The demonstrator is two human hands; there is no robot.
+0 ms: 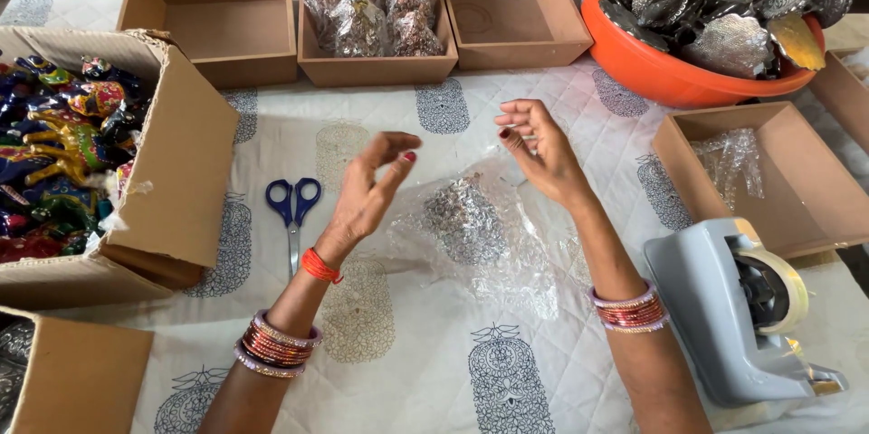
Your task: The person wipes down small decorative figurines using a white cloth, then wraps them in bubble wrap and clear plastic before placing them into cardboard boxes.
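Both hands [453, 167] above wrapped ornament [463, 217]

An orange tub [665, 81], blue-handled scissors [293, 208], brown boxes [231, 18], and a white cloth [407, 371] printed with grey motifs.

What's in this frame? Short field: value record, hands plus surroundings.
left hand: raised above the table, fingers curled, holding nothing that shows
right hand: raised, fingertips pinched; anything held is too fine to tell
between hands: silvery cone-shaped item lying on clear plastic wrap
scissors: blue-handled, flat on the cloth, left of the left hand
tape dispenser: grey, at right
cardboard box: at left, full of colourful figurines
orange tub: top right, holds silver pieces
tray: middle of back row, holds wrapped items
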